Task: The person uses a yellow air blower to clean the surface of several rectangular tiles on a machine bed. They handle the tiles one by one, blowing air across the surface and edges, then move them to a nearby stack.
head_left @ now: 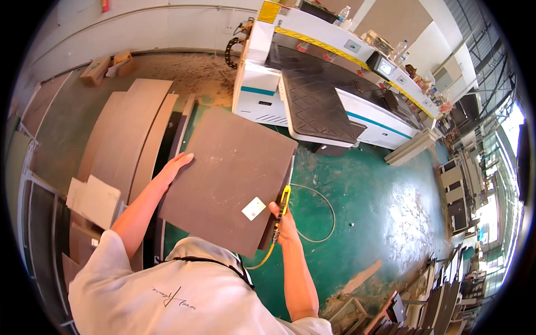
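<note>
In front of my chest a flat brown panel point(234, 173) is held tilted, with a white label point(254, 209) near its lower right. Its left edge is in the grip of my left hand point(180, 162), thumb on the face and the other fingers hidden behind. My right hand point(285, 222) is closed at the right edge, thumb against the panel. Along that hand runs a slim black-and-yellow hose tool point(282, 209), perhaps an air blow gun. A yellow hose point(262, 261) trails from its lower end. Another board edge shows behind the panel there.
Ahead stands a white machine point(262, 92) with a dark slatted table point(315, 106) and a small screen point(385, 67). Large brown boards point(114, 139) are stacked at left, near a white box point(95, 201). A thin hose loop point(334, 215) lies on the green floor. Scrap boards point(441, 296) lie lower right.
</note>
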`<state>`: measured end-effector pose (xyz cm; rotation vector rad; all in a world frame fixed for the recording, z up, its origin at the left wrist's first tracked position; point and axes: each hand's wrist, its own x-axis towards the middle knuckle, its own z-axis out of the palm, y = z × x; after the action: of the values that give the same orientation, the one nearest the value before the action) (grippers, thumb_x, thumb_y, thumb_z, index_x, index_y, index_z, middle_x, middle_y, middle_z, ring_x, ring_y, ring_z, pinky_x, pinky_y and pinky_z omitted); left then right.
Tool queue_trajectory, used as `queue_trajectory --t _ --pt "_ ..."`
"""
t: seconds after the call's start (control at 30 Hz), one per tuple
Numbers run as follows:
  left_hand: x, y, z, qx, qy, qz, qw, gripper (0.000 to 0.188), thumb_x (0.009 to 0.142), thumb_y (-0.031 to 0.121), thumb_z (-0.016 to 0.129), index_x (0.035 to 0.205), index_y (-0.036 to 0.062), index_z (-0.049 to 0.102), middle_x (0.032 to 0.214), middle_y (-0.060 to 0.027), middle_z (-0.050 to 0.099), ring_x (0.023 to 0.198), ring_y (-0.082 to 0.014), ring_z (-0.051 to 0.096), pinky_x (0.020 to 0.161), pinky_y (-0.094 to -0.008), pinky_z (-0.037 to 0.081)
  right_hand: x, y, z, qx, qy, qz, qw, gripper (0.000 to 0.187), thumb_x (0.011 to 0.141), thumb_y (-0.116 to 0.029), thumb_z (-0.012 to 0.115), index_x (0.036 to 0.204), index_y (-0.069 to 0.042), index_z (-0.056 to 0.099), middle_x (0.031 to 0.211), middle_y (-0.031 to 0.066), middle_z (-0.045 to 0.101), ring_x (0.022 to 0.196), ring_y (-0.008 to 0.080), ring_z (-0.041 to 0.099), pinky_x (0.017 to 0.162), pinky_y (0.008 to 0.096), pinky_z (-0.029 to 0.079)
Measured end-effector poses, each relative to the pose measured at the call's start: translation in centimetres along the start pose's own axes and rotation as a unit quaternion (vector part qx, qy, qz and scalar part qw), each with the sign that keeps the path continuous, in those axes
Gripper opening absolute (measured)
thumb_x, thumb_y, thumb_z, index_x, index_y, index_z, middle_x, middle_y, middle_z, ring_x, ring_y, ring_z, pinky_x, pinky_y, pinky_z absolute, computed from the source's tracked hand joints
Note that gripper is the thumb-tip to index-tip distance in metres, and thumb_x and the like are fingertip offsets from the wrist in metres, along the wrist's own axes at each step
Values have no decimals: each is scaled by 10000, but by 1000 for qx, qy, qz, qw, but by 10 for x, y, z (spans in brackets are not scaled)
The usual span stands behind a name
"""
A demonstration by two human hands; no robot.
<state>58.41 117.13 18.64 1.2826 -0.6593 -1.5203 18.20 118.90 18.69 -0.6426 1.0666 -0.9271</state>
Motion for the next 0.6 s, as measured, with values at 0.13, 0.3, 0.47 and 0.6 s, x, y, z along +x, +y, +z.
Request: queue_trajectory --t 0.13,0.3,0.47,0.6 --pt "120 40 95 42 -64 -61 995 557 1013 445 661 1432 89 573 1285 -111 696 1107 -229 698 912 -425 580 81 -55 -65 29 50 -6 998 728 933 -312 825 1533 -117 461 1342 95 617 1166 269 642 933 448 594" --pt "312 22 153 40 -103 -37 993 579 1010 465 659 1444 92 573 1294 -151 688 1180 -262 668 979 -473 543 210 -118 -120 53 59 1 997 724 936 -376 822 1515 -109 478 1352 102 616 1175 272 642 933 456 590" --pt "415 33 232 23 -82 -111 990 655 955 439 750 1458 63 565 1283 -134 692 1107 -234 698 922 -430 587 305 -159 -192 55 104 59 991 700 962 -507 751 1463 -64 541 1322 113 675 1131 290 698 933 471 606" --pt "475 41 269 13 -44 -124 991 685 940 438 763 1468 58 548 1270 -137 691 1069 -244 714 877 -445 604 371 -200 -234 120 104 101 982 589 1020 -467 689 1441 -77 556 1230 78 687 1127 230 673 903 441 598"
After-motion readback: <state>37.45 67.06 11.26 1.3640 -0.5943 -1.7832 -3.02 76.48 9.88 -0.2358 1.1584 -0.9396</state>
